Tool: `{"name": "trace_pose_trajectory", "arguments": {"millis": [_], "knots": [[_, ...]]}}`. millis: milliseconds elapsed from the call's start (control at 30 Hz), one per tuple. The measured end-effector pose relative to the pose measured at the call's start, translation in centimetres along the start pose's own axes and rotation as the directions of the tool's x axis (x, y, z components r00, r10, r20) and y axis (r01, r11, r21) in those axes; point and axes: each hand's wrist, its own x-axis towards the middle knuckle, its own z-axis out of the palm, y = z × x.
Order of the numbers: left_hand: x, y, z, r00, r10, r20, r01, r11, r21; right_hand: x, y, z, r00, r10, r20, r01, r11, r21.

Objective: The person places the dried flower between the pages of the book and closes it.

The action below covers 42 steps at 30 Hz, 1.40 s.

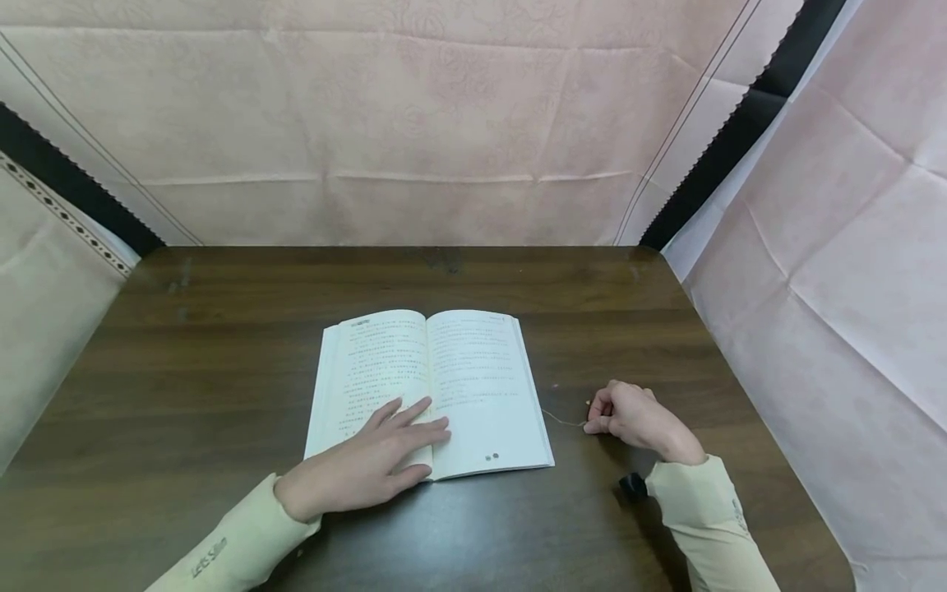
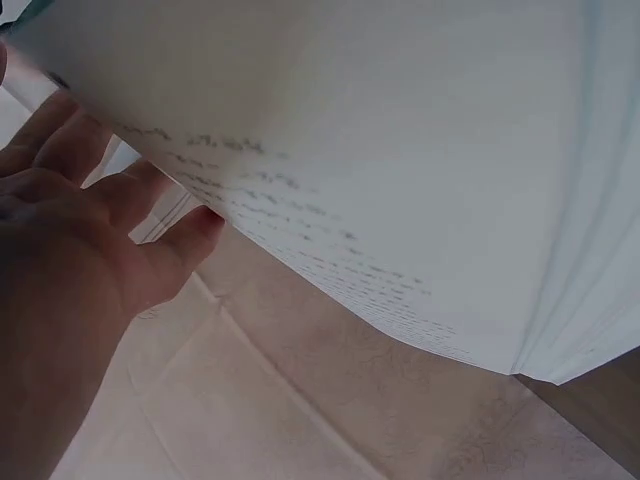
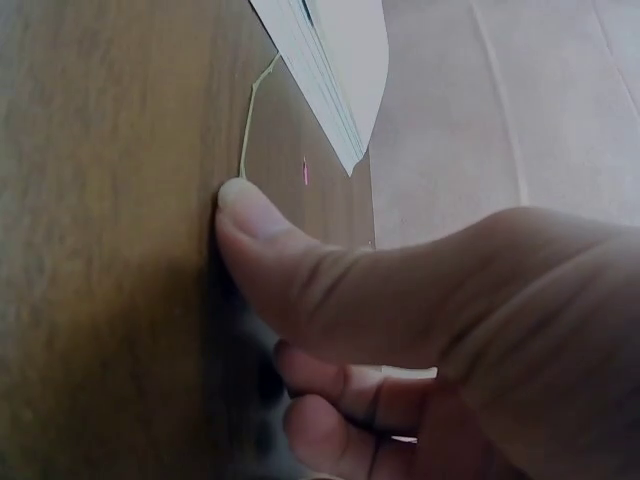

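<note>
An open book point(image 1: 481, 362) lies on the brown table, printed lines on both pages. My left hand point(image 1: 362, 469) rests across its lower left page, fingers spread and reaching over the centre fold. In the left wrist view the same hand point(image 2: 90, 220) shows beside the book's page point(image 2: 400, 150). Right of the book, my right hand point(image 1: 636, 419) is low over the table and pinches a thin pale strand point(image 1: 562, 423). The right wrist view shows this strand point(image 3: 248, 120) running from under the thumb to the book's edge, slightly bent; its far end is hidden.
The dark wood table point(image 1: 222, 395) extends around the book. A tiny pink sliver point(image 3: 305, 172) lies near the strand. Pale creased cloth point(image 1: 444, 123) hangs behind the table and along its sides. A black object point(image 1: 633, 487) sits at the right cuff.
</note>
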Motion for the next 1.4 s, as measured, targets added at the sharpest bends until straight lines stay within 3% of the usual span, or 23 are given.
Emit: {"name": "trace_pose_trajectory", "arguments": {"millis": [400, 767, 1033, 1233, 1400], "knots": [[0.2, -0.1, -0.2, 1.0, -0.007, 0.013, 0.007, 1.0, 0.028, 0.6, 0.0, 0.0, 0.996, -0.066, -0.059, 0.068, 0.997, 0.026], [0.2, -0.1, -0.2, 0.999, 0.003, 0.054, -0.006, 0.998, 0.058, 0.7, 0.1, 0.2, 0.998, -0.065, -0.027, 0.065, 0.998, 0.011], [-0.2, -0.7, -0.2, 1.0, -0.013, 0.018, 0.012, 0.996, 0.093, 0.4, 0.2, 0.2, 0.998, -0.058, -0.003, 0.058, 0.998, 0.008], [-0.9, -1.0, -0.6, 0.996, -0.086, -0.016, 0.087, 0.995, 0.051, 0.0, 0.1, -0.1, 0.996, -0.087, 0.008, 0.087, 0.996, 0.02], [-1.5, -1.5, -1.4, 0.975, -0.215, -0.056, 0.217, 0.976, 0.03, -0.2, 0.1, -0.2, 0.995, -0.101, -0.012, 0.101, 0.994, 0.03]]}}
